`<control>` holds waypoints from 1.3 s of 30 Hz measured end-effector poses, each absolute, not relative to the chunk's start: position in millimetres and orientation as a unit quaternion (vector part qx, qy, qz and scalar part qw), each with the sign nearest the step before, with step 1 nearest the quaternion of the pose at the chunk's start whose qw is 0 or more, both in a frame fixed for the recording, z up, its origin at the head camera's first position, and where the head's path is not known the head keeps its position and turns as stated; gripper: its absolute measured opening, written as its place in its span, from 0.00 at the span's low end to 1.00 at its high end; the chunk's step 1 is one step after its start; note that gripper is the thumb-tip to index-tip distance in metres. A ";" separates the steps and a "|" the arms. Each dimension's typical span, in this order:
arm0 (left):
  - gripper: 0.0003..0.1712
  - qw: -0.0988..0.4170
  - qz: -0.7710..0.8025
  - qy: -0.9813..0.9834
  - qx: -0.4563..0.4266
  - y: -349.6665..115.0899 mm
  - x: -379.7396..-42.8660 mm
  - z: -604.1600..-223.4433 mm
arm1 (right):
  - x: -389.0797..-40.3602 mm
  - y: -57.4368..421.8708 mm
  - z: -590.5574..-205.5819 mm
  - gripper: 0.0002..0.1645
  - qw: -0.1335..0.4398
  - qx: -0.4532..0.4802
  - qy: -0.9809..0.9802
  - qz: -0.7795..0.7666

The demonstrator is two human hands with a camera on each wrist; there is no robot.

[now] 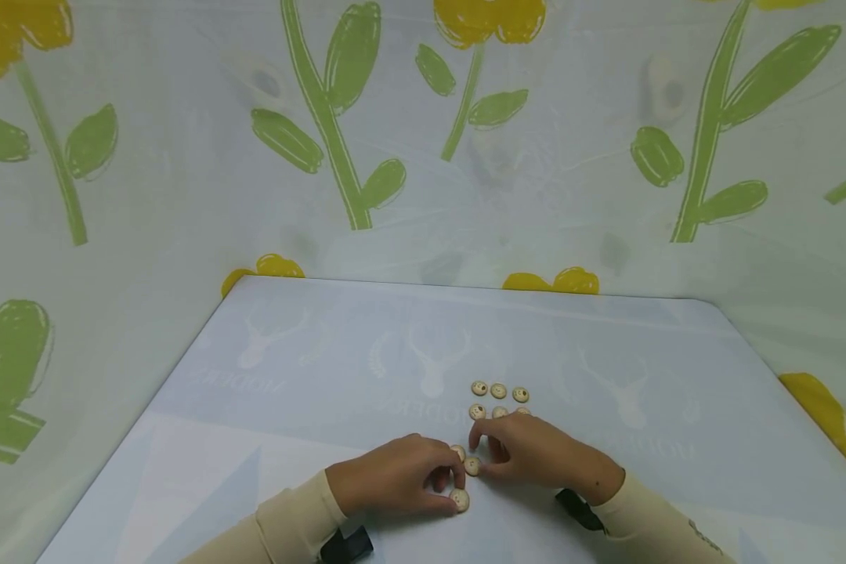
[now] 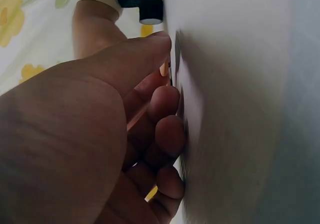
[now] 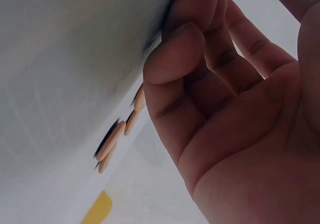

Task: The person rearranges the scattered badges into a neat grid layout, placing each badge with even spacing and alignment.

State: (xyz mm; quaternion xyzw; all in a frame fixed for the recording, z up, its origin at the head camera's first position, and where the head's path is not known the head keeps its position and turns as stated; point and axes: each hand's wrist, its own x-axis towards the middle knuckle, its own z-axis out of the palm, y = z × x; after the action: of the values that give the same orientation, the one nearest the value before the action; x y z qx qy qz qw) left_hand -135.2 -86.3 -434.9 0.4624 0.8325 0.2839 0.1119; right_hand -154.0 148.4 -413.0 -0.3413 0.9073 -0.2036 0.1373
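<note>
Several small round tan discs, like wooden buttons with dark marks, lie on the table. My left hand (image 1: 412, 475) has its thumb and index fingertip at the edges of the nearest disc (image 1: 460, 500), pinching it on the tabletop. My right hand (image 1: 536, 453) is bent over the table, its thumb touching another disc (image 1: 472, 467); its index fingertip stands a little apart from that disc. Between the hands a further disc (image 1: 457, 453) is partly hidden by the left fingers. In the right wrist view, bent fingers (image 3: 175, 54) hide the disc at the right thumb.
Beyond the right hand, discs lie in two rows, the far row (image 1: 498, 390) fully visible and the nearer row (image 1: 477, 411) partly covered by that hand. The pale printed table (image 1: 324, 337) ends at a back edge before a flowered curtain (image 1: 536, 180). Dark straps circle both wrists.
</note>
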 end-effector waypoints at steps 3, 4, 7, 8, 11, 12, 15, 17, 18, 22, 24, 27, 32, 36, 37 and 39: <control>0.07 0.116 0.289 0.832 0.460 -87.2 -135.6 -433.8 | -153.2 147.0 -413.5 0.11 0.144 -0.341 0.906 -0.207; 0.07 0.114 0.288 0.832 0.460 -87.3 -135.7 -433.5 | -152.8 146.5 -413.6 0.11 0.146 -0.340 0.905 -0.207; 0.07 0.116 0.288 0.833 0.459 -87.4 -135.6 -433.2 | -151.5 145.3 -413.3 0.11 0.148 -0.341 0.905 -0.208; 0.07 0.115 0.286 0.833 0.460 -87.4 -135.6 -433.2 | -151.2 144.8 -413.1 0.11 0.148 -0.342 0.905 -0.206; 0.07 0.115 0.285 0.833 0.459 -87.8 -135.5 -433.2 | -150.6 143.0 -412.5 0.09 0.141 -0.346 0.905 -0.201; 0.08 0.115 0.286 0.834 0.458 -87.9 -135.5 -433.1 | -150.5 142.4 -412.5 0.09 0.138 -0.347 0.906 -0.198; 0.07 0.116 0.289 0.834 0.456 -88.2 -135.6 -433.1 | -150.2 140.7 -412.8 0.08 0.135 -0.346 0.908 -0.195; 0.07 0.117 0.292 0.833 0.456 -88.3 -135.6 -433.4 | -149.8 139.9 -413.2 0.08 0.137 -0.343 0.909 -0.195; 0.07 0.118 0.293 0.832 0.457 -88.3 -135.6 -433.7 | -149.4 139.8 -413.4 0.08 0.139 -0.342 0.909 -0.195; 0.07 0.118 0.294 0.831 0.457 -88.6 -135.4 -434.2 | -148.6 139.3 -413.3 0.08 0.143 -0.337 0.910 -0.194; 0.07 0.117 0.293 0.832 0.456 -88.7 -135.4 -434.1 | -148.4 139.5 -412.8 0.08 0.142 -0.334 0.912 -0.192; 0.07 0.115 0.290 0.834 0.456 -88.2 -135.4 -434.3 | -148.2 140.5 -412.2 0.08 0.140 -0.335 0.912 -0.191; 0.08 0.119 0.288 0.832 0.458 -86.4 -135.4 -435.9 | -148.8 144.6 -411.2 0.07 0.127 -0.339 0.914 -0.183; 0.07 0.113 0.284 0.833 0.461 -86.3 -135.8 -436.4 | -151.3 148.5 -408.0 0.08 0.114 -0.339 0.917 -0.176; 0.07 0.112 0.284 0.833 0.461 -86.4 -135.8 -436.5 | -151.9 149.8 -407.0 0.08 0.111 -0.338 0.918 -0.176; 0.07 0.113 0.284 0.834 0.460 -86.8 -135.7 -436.7 | -152.8 152.9 -405.3 0.08 0.109 -0.334 0.920 -0.175</control>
State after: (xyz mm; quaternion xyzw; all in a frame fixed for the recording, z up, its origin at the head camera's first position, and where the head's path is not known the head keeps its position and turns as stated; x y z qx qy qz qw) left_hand -135.7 -86.8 -436.7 0.4599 0.8336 0.2843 0.1131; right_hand -152.8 152.9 -405.3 -0.3340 0.9198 -0.1749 0.1089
